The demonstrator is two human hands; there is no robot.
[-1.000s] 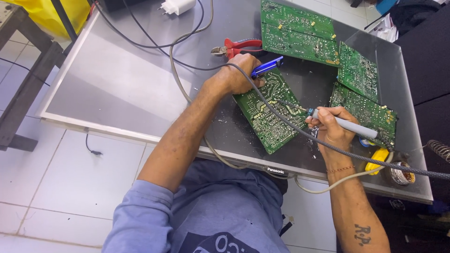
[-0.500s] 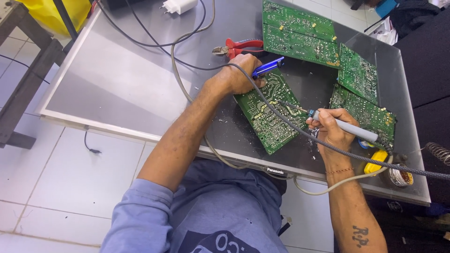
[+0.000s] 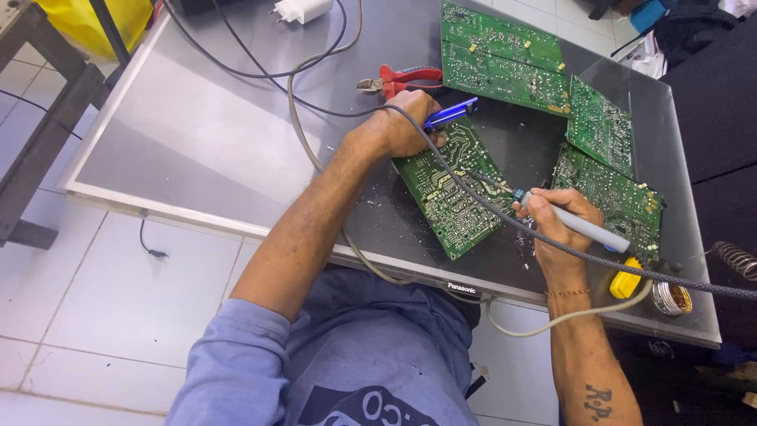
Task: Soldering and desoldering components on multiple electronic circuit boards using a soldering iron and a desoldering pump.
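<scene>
A green circuit board lies solder side up on a flat grey screen panel used as a worktop. My left hand rests on the board's far end and grips a blue pen-shaped tool. My right hand holds a grey soldering iron like a pen, with its tip on the board's right edge. A braided cable from the iron crosses the board.
Three more green boards lie at the back right. Red pliers sit behind my left hand. A yellow object, a solder tin and an iron stand's coil are at the right. A white plug is at the back.
Both hands keep their grips and hold almost still; the view shifts slightly.
</scene>
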